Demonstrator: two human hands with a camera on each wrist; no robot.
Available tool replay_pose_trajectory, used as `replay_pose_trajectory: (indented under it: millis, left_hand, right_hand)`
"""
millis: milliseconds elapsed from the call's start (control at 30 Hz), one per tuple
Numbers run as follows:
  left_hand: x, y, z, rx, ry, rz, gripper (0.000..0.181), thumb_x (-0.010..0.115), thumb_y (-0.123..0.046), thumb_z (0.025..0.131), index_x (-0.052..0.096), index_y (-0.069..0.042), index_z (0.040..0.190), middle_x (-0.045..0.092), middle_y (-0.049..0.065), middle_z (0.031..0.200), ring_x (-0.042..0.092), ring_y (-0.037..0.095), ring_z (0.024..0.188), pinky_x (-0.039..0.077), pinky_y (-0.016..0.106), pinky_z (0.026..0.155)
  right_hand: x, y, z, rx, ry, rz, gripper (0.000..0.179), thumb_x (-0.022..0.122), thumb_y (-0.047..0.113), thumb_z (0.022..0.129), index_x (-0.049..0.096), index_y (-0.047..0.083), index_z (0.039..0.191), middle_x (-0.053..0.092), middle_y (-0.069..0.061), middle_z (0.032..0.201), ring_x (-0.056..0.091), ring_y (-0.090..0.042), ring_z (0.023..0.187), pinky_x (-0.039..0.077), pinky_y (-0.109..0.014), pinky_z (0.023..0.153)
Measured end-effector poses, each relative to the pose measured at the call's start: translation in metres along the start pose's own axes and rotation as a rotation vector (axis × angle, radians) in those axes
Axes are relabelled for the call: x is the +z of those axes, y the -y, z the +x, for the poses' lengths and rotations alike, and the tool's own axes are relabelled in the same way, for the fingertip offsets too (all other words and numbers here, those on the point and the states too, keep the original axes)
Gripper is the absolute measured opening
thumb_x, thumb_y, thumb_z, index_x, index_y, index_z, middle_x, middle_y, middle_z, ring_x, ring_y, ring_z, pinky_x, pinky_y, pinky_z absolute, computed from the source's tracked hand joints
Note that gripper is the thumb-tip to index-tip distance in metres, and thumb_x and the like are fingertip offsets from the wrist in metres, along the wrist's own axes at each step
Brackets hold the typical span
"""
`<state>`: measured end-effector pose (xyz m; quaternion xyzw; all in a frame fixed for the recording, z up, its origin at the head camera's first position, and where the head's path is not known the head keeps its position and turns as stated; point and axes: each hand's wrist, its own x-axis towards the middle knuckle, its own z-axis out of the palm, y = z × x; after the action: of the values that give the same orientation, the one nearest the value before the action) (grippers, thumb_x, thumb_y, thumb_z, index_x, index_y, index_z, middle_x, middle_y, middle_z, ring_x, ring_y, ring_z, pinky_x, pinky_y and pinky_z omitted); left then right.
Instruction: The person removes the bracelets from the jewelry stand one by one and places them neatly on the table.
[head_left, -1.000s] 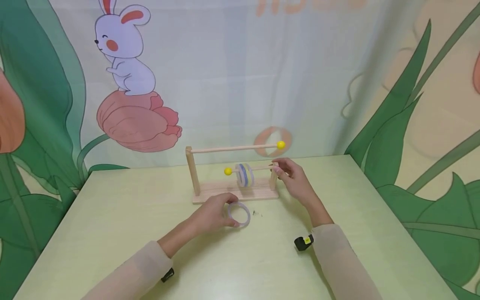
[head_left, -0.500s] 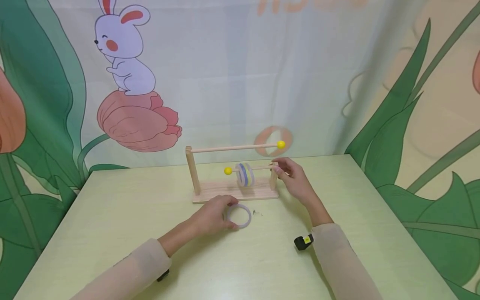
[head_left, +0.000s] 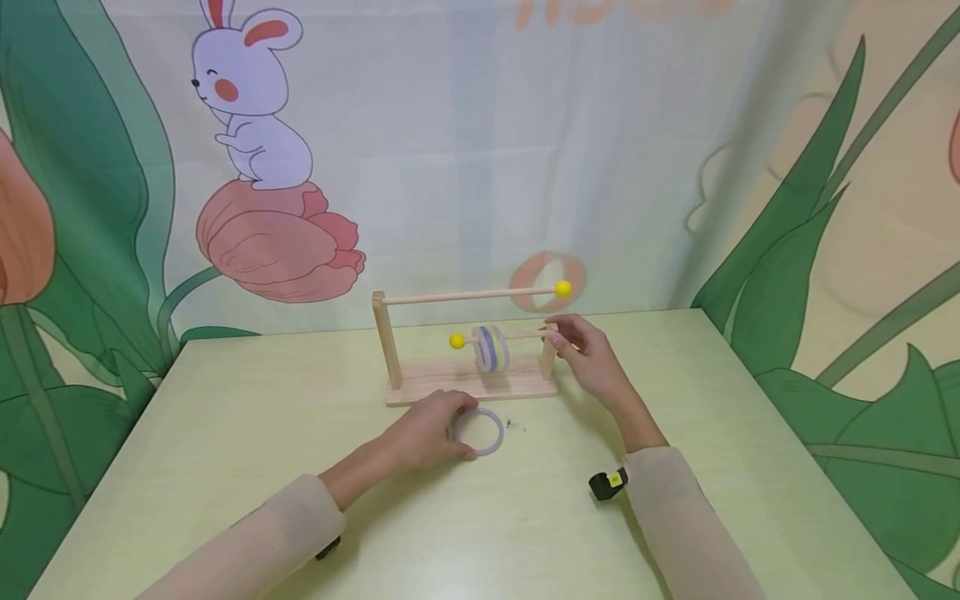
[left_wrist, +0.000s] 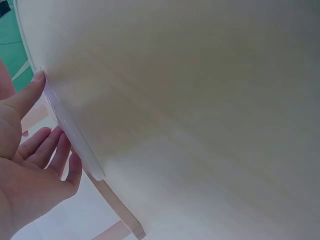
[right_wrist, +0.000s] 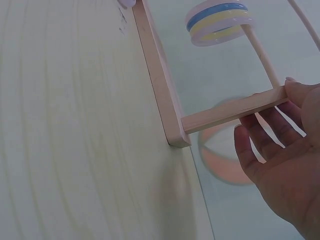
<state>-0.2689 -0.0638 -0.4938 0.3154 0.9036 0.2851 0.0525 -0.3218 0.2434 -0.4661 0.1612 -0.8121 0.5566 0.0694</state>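
Note:
My left hand [head_left: 431, 429] holds a pale lilac ring [head_left: 500, 440] between thumb and fingers, low over the tabletop in front of a wooden stand [head_left: 442, 387]. Seen from the left wrist, the ring [left_wrist: 77, 137] is nearly edge-on, with the thumb at one end and fingertips against its side. My right hand [head_left: 594, 367] grips the top of the stand's short post [right_wrist: 230, 112], thumb on top and fingers beneath in the right wrist view. From that post a rod runs left to a yellow ball [head_left: 457, 341], carrying several lilac, blue and yellow rings [head_left: 492, 350].
A taller post [head_left: 386, 342] at the stand's left bears an upper rod [head_left: 465, 297] tipped with a yellow ball [head_left: 562, 289]. Small dark marks [head_left: 512, 425] lie on the table [head_left: 480, 533] right of the loose ring. Behind hangs a printed curtain [head_left: 420, 150].
The loose ring has shifted very slightly and shows rounder, lying flatter, with my left hand still at it. The right hand and the stand have stayed in place.

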Motion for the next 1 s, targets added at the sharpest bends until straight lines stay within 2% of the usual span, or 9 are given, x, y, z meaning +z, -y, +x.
replay_pose_trajectory:
  millis: [67, 200, 333, 433, 500, 633, 733, 867, 1000]
  left_hand:
    - [-0.001, -0.001, -0.001, 0.002, 0.002, -0.004, 0.068, 0.097, -0.021, 0.078, 0.065, 0.001, 0.133, 0.070, 0.011, 0.126, 0.061, 0.028, 0.118, 0.054, 0.045, 0.102]
    - [-0.001, -0.001, -0.001, 0.000, 0.011, 0.000, 0.069, 0.097, -0.022, 0.078, 0.065, 0.000, 0.135, 0.070, 0.011, 0.127, 0.061, 0.029, 0.119, 0.054, 0.045, 0.102]
    - [-0.003, -0.002, -0.002, -0.011, 0.021, 0.012, 0.072, 0.098, -0.024, 0.078, 0.064, 0.000, 0.137, 0.070, 0.011, 0.130, 0.061, 0.029, 0.122, 0.053, 0.044, 0.104]
    - [-0.006, -0.003, -0.003, -0.017, 0.026, 0.033, 0.076, 0.098, -0.027, 0.078, 0.063, -0.001, 0.140, 0.068, 0.011, 0.135, 0.061, 0.030, 0.127, 0.052, 0.044, 0.107]
    - [-0.010, -0.005, -0.003, -0.014, 0.027, 0.050, 0.076, 0.097, -0.030, 0.078, 0.063, -0.003, 0.140, 0.067, 0.010, 0.138, 0.060, 0.031, 0.130, 0.050, 0.045, 0.110]
    - [-0.022, -0.012, -0.004, 0.014, 0.041, 0.053, 0.074, 0.094, -0.037, 0.082, 0.063, -0.007, 0.143, 0.065, 0.008, 0.142, 0.057, 0.030, 0.136, 0.046, 0.045, 0.115]
    - [-0.030, -0.019, -0.004, 0.056, 0.038, 0.014, 0.071, 0.091, -0.039, 0.085, 0.064, -0.008, 0.142, 0.065, 0.007, 0.141, 0.058, 0.030, 0.134, 0.047, 0.046, 0.114]
    - [-0.038, -0.027, -0.004, 0.112, -0.031, -0.035, 0.063, 0.088, -0.039, 0.088, 0.065, -0.010, 0.139, 0.067, 0.004, 0.135, 0.062, 0.026, 0.126, 0.053, 0.044, 0.106]
    - [-0.044, -0.031, -0.004, 0.125, -0.163, -0.075, 0.060, 0.088, -0.036, 0.089, 0.065, -0.012, 0.139, 0.066, -0.002, 0.131, 0.063, 0.022, 0.120, 0.057, 0.041, 0.099]
  right_hand:
    - [0.000, -0.011, 0.003, 0.001, -0.006, -0.008, 0.039, 0.058, 0.027, 0.111, 0.060, 0.002, 0.142, 0.066, -0.019, 0.129, 0.063, -0.034, 0.122, 0.058, -0.050, 0.098]
    - [0.000, -0.013, 0.004, 0.015, -0.005, -0.012, 0.039, 0.057, 0.025, 0.112, 0.059, 0.002, 0.143, 0.065, -0.021, 0.131, 0.062, -0.035, 0.125, 0.058, -0.046, 0.098]
    - [0.000, -0.011, 0.004, 0.026, 0.004, -0.002, 0.038, 0.055, 0.018, 0.112, 0.057, -0.003, 0.144, 0.063, -0.027, 0.133, 0.060, -0.042, 0.127, 0.056, -0.055, 0.101]
    - [0.000, 0.000, 0.002, 0.032, 0.013, 0.008, 0.038, 0.055, 0.014, 0.112, 0.056, -0.007, 0.143, 0.063, -0.030, 0.133, 0.059, -0.045, 0.126, 0.055, -0.059, 0.102]
    - [0.000, 0.011, -0.001, 0.033, 0.016, 0.007, 0.037, 0.056, 0.013, 0.112, 0.056, -0.008, 0.143, 0.063, -0.030, 0.132, 0.060, -0.044, 0.126, 0.056, -0.055, 0.101]
    - [-0.002, 0.027, -0.006, 0.020, 0.013, -0.004, 0.035, 0.056, 0.012, 0.111, 0.057, -0.007, 0.141, 0.064, -0.029, 0.132, 0.061, -0.044, 0.126, 0.059, -0.037, 0.096]
    - [-0.003, 0.030, -0.007, 0.008, 0.011, -0.001, 0.034, 0.056, 0.010, 0.111, 0.057, -0.007, 0.141, 0.063, -0.031, 0.132, 0.060, -0.046, 0.126, 0.059, -0.035, 0.096]
    - [-0.003, 0.021, -0.006, 0.013, 0.015, 0.005, 0.035, 0.056, 0.011, 0.111, 0.056, -0.008, 0.141, 0.063, -0.031, 0.133, 0.060, -0.046, 0.127, 0.059, -0.043, 0.098]
    - [-0.002, 0.002, 0.001, 0.019, 0.024, 0.008, 0.037, 0.055, 0.013, 0.112, 0.056, -0.006, 0.144, 0.063, -0.028, 0.136, 0.059, -0.044, 0.129, 0.058, -0.041, 0.097]
